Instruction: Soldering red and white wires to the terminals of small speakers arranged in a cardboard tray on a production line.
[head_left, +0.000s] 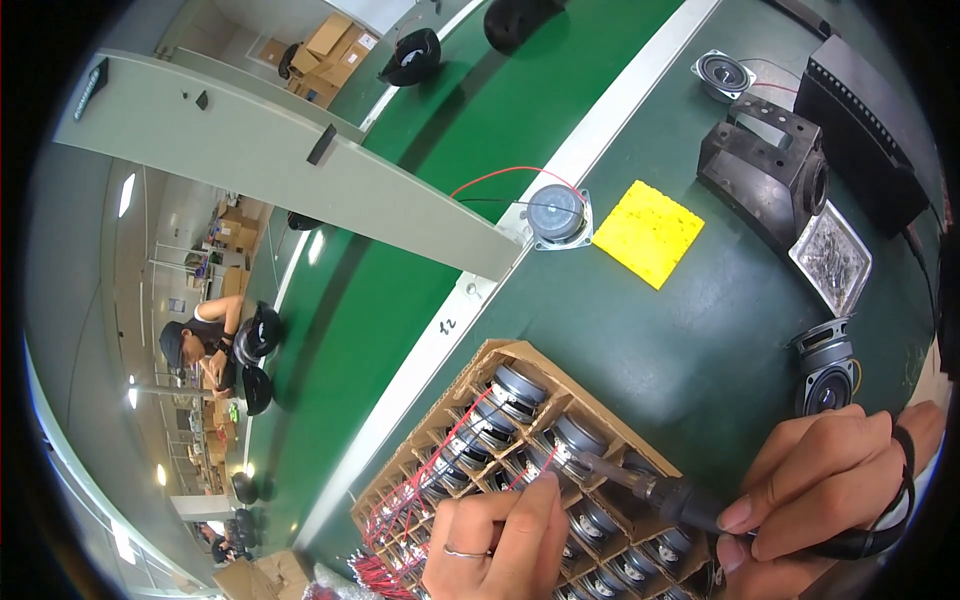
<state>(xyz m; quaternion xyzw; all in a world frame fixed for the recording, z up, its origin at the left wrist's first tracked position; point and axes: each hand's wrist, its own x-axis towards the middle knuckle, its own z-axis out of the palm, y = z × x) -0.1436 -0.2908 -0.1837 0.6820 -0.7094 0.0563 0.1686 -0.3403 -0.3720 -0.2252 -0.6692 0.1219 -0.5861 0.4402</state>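
Off to the left, across a green belt [360,340], a person in a dark cap [205,345] bends over black parts. The desk [590,325] starts at its pale rail edge [415,375], which slants along the belt; the divided carton [598,402] of round speakers sits just inside that edge, its long sides running roughly with the rail. Over the carton, the left hand [500,545], a ring on one finger, has its grip drawn nearly together beside a thin red wire; from where I stand, I can't tell whether it pinches it. One speaker [578,432] stands in its cell right by the tip of the soldering iron, touching or not I can't say. Further up, a lone speaker [556,213] rests by the rail, a yellow sponge [650,235] just beside it; green desktop shows between sponge and carton. The iron [655,490] lies slantwise over the carton's right side, tip toward the rail edge, and the right hand [825,480] has its grip closed around the handle. Beyond, toward the desk's right edge, are a black metal stand [765,165], a shallow tray [818,280] and two more speakers [828,365].
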